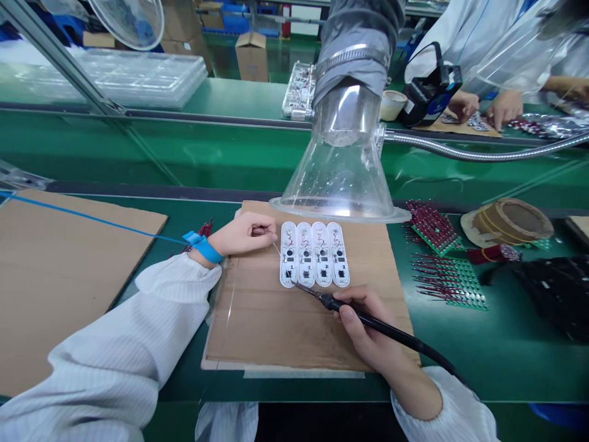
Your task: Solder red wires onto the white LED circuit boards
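Observation:
Several white oval-ended circuit boards (315,254) lie side by side on a brown cardboard sheet (294,331). Short red wires and black chips show on their faces. My right hand (368,325) is closed round the black handle of a soldering iron (340,303), whose tip is at the lower end of the leftmost board. Just left of the boards, my left hand (255,232) pinches a thin strand of solder wire (277,248), which slants down toward that same board. A blue wrist strap (205,247) with a cord is on my left wrist.
A clear fume hood (345,172) hangs low behind the boards. To the right are green boards with red wires (453,282), a round tape-like spool (506,224) and a dark bag-like object (552,294). Another cardboard sheet (69,264) lies left. A co-worker's hands (504,110) are across the bench.

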A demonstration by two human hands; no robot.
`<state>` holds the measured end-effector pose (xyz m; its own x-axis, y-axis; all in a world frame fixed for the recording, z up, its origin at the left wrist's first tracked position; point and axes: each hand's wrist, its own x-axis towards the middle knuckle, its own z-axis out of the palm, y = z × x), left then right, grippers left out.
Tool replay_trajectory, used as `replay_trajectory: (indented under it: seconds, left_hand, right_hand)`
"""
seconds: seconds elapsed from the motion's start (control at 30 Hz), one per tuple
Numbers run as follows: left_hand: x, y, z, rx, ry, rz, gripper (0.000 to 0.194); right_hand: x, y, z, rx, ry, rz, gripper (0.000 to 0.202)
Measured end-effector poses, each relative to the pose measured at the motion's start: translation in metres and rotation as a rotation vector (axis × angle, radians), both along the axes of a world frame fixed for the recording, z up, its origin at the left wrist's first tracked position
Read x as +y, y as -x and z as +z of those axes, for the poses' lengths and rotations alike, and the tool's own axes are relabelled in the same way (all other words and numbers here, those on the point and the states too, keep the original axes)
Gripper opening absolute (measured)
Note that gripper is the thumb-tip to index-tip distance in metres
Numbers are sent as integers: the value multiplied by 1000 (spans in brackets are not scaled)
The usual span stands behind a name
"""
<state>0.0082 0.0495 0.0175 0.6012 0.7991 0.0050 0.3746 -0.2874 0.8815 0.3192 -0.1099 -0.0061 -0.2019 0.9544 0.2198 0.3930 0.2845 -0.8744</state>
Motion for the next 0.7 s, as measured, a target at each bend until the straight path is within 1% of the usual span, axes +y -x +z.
replay_trajectory:
  seconds: [0.27,0.4,0.53,0.7]
  left_hand:
    - [0,0,0,4,11,-13,31]
    - [1,0,0,4,15,-23,32]
    - [1,0,1,13,19,-28,28]
    - [1,0,1,5,41,-50,27]
  right_hand:
    - [-4,-3,-8,46,-2,-30,13]
    - [-1,0,-2,28,1,7,14]
    - [1,2,2,15,2,45,16]
    - [-3,-3,-5,48,25,17,17]
